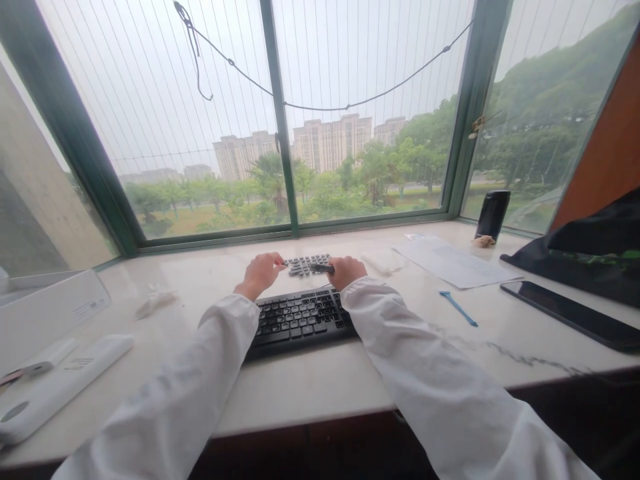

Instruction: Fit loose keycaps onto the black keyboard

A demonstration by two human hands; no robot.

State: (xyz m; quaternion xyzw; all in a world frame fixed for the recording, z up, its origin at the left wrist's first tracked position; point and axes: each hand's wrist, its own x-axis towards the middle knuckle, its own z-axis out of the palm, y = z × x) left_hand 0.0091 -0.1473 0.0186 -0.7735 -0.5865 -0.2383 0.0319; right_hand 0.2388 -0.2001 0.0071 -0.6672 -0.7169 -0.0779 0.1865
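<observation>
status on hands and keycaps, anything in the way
Right hand gripping dark object. Left hand beside loose keycaps, grip unclear. Sleeves partly hiding keyboard.

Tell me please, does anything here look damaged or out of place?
The black keyboard looks partly dismantled: many keys seem to lack caps, while what look like loose keycaps lie beyond it, between the left hand and right hand.

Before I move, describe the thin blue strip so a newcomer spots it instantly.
On the white marble-look counter, go right past the rectangular black keyboard. The thin, blue, plastic-looking strip lies slantwise, nearer than the white paper sheet and left of the flat black phone. Its blue sets it apart from both.
</observation>
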